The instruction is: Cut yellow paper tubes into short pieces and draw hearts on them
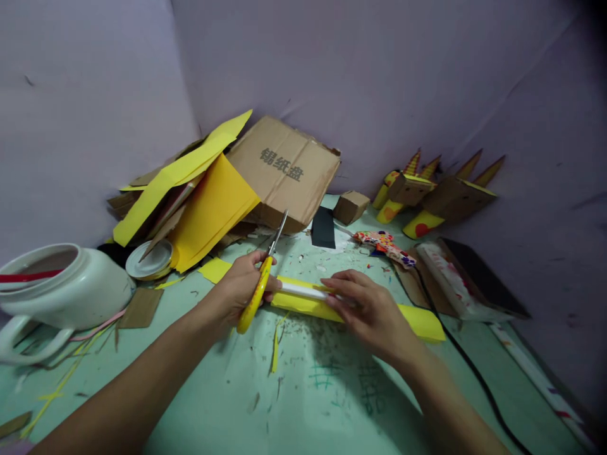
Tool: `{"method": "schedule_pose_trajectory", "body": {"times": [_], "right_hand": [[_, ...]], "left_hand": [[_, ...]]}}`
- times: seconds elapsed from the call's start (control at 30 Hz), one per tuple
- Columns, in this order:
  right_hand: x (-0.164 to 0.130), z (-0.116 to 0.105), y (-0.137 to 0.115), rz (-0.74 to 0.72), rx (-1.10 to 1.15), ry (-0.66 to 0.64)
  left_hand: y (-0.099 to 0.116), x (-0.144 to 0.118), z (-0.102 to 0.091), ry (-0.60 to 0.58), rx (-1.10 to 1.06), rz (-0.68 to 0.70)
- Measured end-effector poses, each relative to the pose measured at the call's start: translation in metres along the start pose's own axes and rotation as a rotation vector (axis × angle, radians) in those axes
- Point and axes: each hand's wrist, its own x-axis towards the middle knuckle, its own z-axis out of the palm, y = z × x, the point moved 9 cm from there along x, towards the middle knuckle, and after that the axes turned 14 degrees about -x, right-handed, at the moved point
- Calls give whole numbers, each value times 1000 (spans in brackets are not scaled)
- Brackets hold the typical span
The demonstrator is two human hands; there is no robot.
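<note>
Fingers [348, 284]: left hand [237, 287] round scissors [266, 268], right hand [367, 306] round yellow paper [308, 307], open tabletop [246, 404] by its near edge

Table [227, 398]: mug [97, 294], far left; box [284, 183], centre rear; paper sheets [213, 215], left of box; scissors [257, 294], in left hand [239, 287], before box; glue gun [383, 244], right of box (cord [474, 371] towards front right); cardboard figures [411, 189], behind glue gun.

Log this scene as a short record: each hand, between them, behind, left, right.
Left hand: holding yellow-handled scissors
Right hand: fingertips at a white strip
Between hands: white strip, seen over yellow paper
Behind: cardboard box
Far left: white pot
Right: spotted glue gun, black cord
</note>
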Motion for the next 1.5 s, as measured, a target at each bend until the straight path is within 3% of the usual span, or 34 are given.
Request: {"method": "schedule_pose_trajectory", "body": {"times": [0.2, 0.43, 0.73, 1.5], "right_hand": [[-20, -25, 34, 168, 175, 115], [-17, -10, 21, 65, 114, 125], [-17, -11, 13, -5, -16, 189], [-15, -7, -1, -1, -127, 230]], "left_hand": [[2, -2, -1, 7, 84, -16], [2, -1, 1, 1, 103, -1], [-1, 0, 1, -13, 71, -13], [4, -2, 1, 9, 40, 37]]}}
